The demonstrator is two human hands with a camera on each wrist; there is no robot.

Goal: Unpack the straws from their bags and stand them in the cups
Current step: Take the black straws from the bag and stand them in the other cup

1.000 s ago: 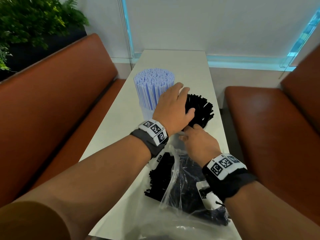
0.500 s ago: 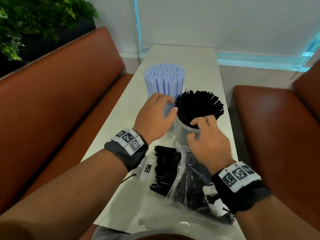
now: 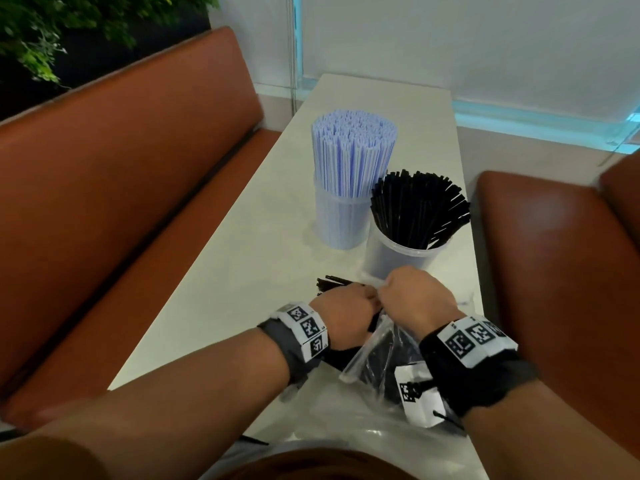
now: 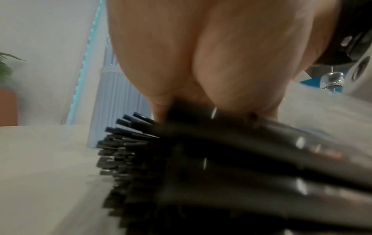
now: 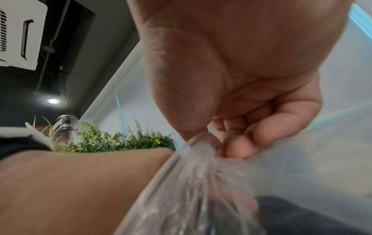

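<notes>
A translucent cup [image 3: 341, 220] packed with blue-striped straws [image 3: 353, 157] stands mid-table. Just right of it and nearer, black straws [image 3: 419, 209] fan out of a clear cup [image 3: 398, 259]. Nearer still, a bundle of black straws [image 3: 332, 284] lies half inside a clear plastic bag [image 3: 362, 356]. My left hand [image 3: 343, 315] grips that bundle [image 4: 181, 159] from above; its fingers are hidden. My right hand [image 3: 412, 299] pinches the bag's gathered edge [image 5: 193, 174] between thumb and curled fingers [image 5: 241, 147]. The hands nearly touch.
The narrow white table [image 3: 263, 271] runs between two brown benches, left [image 3: 121, 220] and right [image 3: 554, 271]. More crumpled clear plastic [image 3: 346, 424] lies at the near edge. A plant [image 3: 52, 29] stands behind the left bench.
Both hands have drawn back from the black-straw cup toward me. The left now grips the loose bundle in the bag; the right has left the cup's rim and pinches the bag.
</notes>
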